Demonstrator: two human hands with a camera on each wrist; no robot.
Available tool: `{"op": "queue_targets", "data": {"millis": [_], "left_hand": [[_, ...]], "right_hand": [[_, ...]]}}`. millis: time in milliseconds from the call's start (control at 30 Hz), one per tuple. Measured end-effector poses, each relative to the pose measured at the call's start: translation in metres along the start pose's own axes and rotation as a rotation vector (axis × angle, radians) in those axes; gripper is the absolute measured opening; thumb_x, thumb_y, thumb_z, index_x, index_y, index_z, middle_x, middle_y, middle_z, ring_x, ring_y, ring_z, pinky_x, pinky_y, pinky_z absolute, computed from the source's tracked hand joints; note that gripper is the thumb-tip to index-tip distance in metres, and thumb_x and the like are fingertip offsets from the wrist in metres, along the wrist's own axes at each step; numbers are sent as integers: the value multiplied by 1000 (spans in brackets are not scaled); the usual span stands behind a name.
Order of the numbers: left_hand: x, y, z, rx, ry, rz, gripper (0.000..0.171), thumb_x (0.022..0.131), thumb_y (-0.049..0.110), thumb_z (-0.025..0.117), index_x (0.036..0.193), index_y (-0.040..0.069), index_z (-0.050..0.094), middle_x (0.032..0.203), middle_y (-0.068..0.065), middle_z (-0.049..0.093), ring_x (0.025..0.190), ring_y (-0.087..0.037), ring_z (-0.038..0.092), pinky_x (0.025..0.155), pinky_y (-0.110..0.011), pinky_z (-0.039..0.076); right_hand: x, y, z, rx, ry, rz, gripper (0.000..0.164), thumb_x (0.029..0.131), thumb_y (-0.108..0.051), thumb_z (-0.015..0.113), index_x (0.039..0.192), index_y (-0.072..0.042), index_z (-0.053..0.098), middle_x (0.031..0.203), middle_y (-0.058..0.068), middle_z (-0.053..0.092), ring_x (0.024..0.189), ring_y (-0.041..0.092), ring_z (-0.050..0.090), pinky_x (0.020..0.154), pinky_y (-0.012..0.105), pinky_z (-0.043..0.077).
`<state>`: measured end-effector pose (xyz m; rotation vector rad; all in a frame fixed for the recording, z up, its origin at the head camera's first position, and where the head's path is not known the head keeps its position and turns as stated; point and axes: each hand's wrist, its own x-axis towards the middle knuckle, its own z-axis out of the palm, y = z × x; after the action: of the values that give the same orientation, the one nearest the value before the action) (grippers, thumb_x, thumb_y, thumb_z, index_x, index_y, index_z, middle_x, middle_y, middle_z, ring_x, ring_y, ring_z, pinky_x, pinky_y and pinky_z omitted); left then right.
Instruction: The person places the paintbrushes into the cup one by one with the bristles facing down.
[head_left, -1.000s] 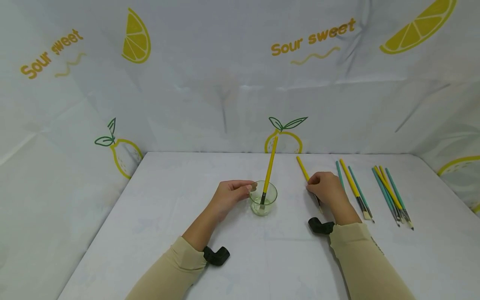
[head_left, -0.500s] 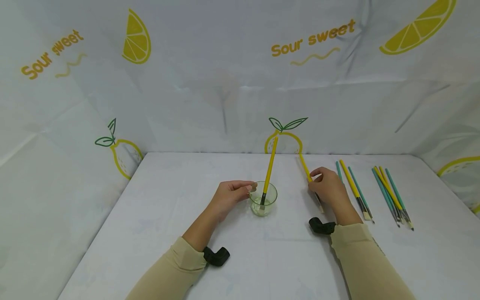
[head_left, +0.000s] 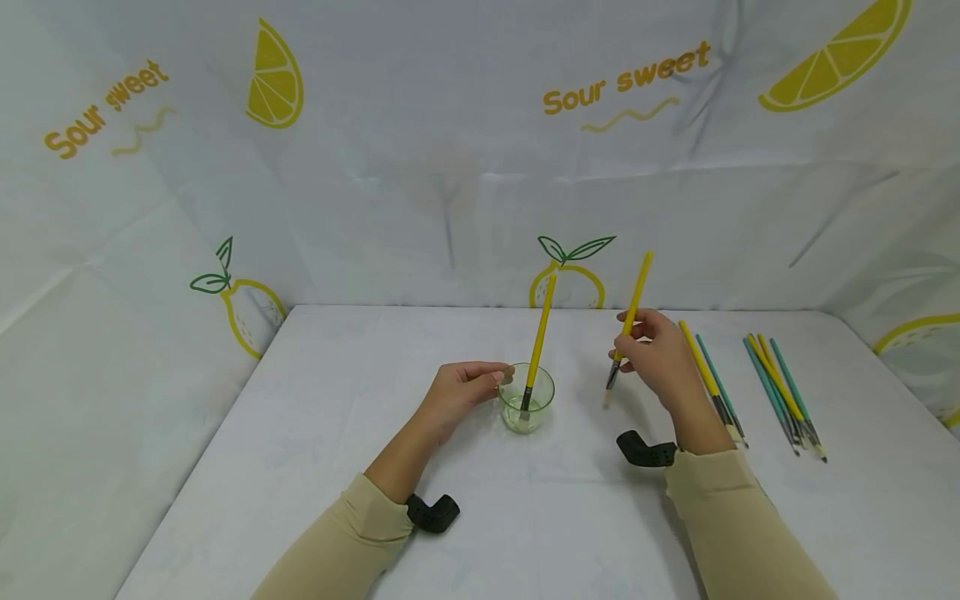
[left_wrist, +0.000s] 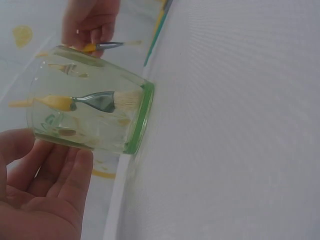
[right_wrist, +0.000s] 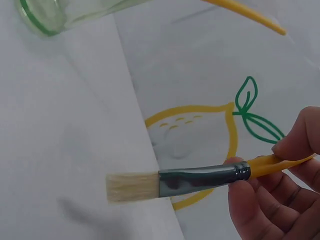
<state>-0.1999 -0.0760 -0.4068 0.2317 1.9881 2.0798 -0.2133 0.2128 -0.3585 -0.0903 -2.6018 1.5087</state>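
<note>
My left hand (head_left: 465,392) holds a clear, green-tinted drinking glass (left_wrist: 100,132) at its rim and side. Inside that glass leans a yellow-handled paintbrush (head_left: 537,337), its pale flat bristles down near the bottom. To the right, my right hand (head_left: 660,354) pinches a second yellow-handled paintbrush (head_left: 639,283) between thumb and fingers. That brush is lifted off the table and tilted, bristles downward. In the right wrist view, its flat bristles (right_wrist: 132,187) and dark metal ferrule point away from the fingers. Whether the glass contains water I cannot tell.
Right of my right hand lie a yellow paintbrush (head_left: 699,358) and a teal paintbrush (head_left: 717,375), partly behind the hand. Farther right is a bunch of several yellow and teal paintbrushes (head_left: 783,387). A lemon-printed white cloth (head_left: 420,208) hangs behind the white table (head_left: 300,467).
My right hand has picked the second paintbrush up from the table and tipped it towards upright, handle end up. The left hand and the glass have stayed in place.
</note>
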Motion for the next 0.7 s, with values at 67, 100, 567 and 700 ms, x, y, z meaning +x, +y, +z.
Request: {"op": "queue_targets", "data": {"millis": [67,100,567,700], "left_hand": [[0,0,0,-1,-1,2,30,95,9,62,121,-4,67,124,-17,67,113,-17,65,95,-31,55],[0,0,0,-2,-2,2,30,95,9,62,121,-5,67,124,-17,67,113,-18,65,95,-31,55],[0,0,-1,-13,-20,0,30,95,10,63,121,-4,67,125,-16,67,118,-21,63,97,-32,55],[0,0,-1,-11,-20,7,30,95,10,62,121,-4,67,124,-15,67,116,-21,64,97,-32,55]], "right_hand": [[-3,-7,0,37,16,-20,36,96,-18,55,130,-5,55,102,17,58,77,11,69,64,23,60],[-4,-10,0,54,23,-32,35,98,-20,55,129,-4,56,102,17,59,77,9,69,65,23,60],[-22,-38,-2,116,88,-193,40,98,-36,59,122,-5,66,95,4,71,81,8,68,65,22,60],[-24,-43,-2,125,128,-222,38,96,-37,63,117,-5,68,92,1,72,80,9,69,64,22,60]]}}
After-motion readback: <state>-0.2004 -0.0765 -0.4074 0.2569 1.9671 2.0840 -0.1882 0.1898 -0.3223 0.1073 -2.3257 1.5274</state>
